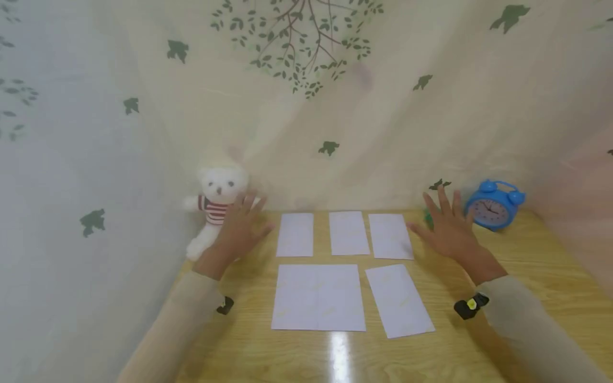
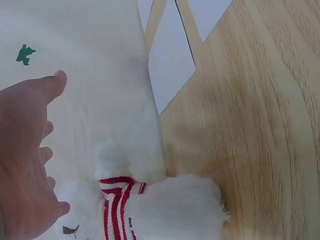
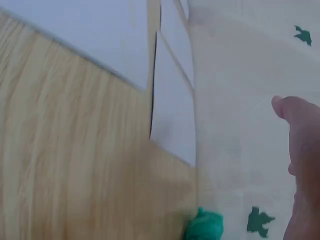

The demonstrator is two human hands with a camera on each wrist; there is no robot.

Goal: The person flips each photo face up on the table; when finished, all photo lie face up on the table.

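Observation:
My left hand (image 1: 238,227) is held with fingers spread, overlapping a white teddy bear (image 1: 210,231) in a red-striped sweater in the head view. On the other side, my right hand (image 1: 449,230) also has its fingers spread, in front of a small green object (image 1: 429,219) and left of a blue alarm clock (image 1: 493,206). Both hands hold nothing. Between them lie white cards: a back row with a left card (image 1: 295,235), a middle card (image 1: 349,233) and a right card (image 1: 390,236). Nearer me are a wide white sheet (image 1: 318,298) and a tilted card (image 1: 400,301).
The wooden table (image 1: 316,356) carries everything and reflects a bright light at its front. A pale cloth (image 1: 287,170) printed with leaves and birds hangs behind and along the sides. Each wrist wears a black strap device, left (image 1: 225,305) and right (image 1: 471,306).

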